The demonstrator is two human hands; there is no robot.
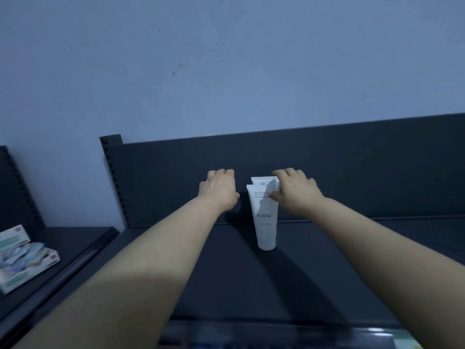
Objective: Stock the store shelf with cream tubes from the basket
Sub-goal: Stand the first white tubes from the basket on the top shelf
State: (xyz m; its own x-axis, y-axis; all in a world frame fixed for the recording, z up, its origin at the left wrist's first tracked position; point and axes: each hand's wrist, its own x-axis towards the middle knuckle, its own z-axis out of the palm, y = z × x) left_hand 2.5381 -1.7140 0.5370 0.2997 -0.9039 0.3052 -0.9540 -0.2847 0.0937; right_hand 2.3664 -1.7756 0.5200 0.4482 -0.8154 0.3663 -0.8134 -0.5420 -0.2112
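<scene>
Two cream tubes point(265, 217) stand cap-down, one behind the other, at the shelf point(352, 260) back; right hand point(294, 192) grip touches them to steady, left hand point(220, 188) hovers apart, grasping nothing

Readable text: 1 word only. "FLORAL" in thin grey capitals on the front cream tube point(264, 217), white, standing cap-down on the dark shelf point(226, 273). Small print lines near that tube's crimped top: present, too blurred to read. Fainter line under the brand word: illegible. Second tube point(263, 180) directly behind: some print at the top, unreadable. Display carton point(25, 258) on the neighbouring shelf at left: small red marks on corners, lettering not legible.
</scene>
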